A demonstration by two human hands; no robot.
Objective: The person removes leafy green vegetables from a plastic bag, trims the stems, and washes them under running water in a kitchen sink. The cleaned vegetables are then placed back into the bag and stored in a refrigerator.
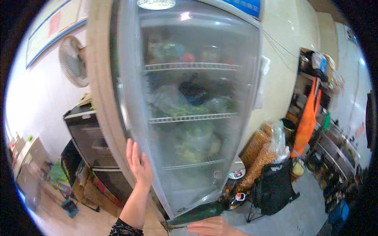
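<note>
A tall upright refrigerator with a glass door (192,141) stands before me, its door closed or nearly so. Behind the hazy glass, wire shelves (193,118) carry plastic bags, some with green contents. My left hand (140,166) is raised at the door's left edge, fingers pointing up and slightly apart, holding nothing; whether it touches the frame is unclear. At the bottom of the view, my right hand (208,226) lies flat and level below the door's lower end, with nothing visible in it. Its fingers are extended close together, and its palm is hidden.
A wall fan (72,62) and a dark cabinet (97,144) are on the left. To the right are a rice cooker (236,171), a bottle with a red cap (239,196), long bags of brown food (257,147), a black folding chair (273,188) and a hanging orange apron (305,124).
</note>
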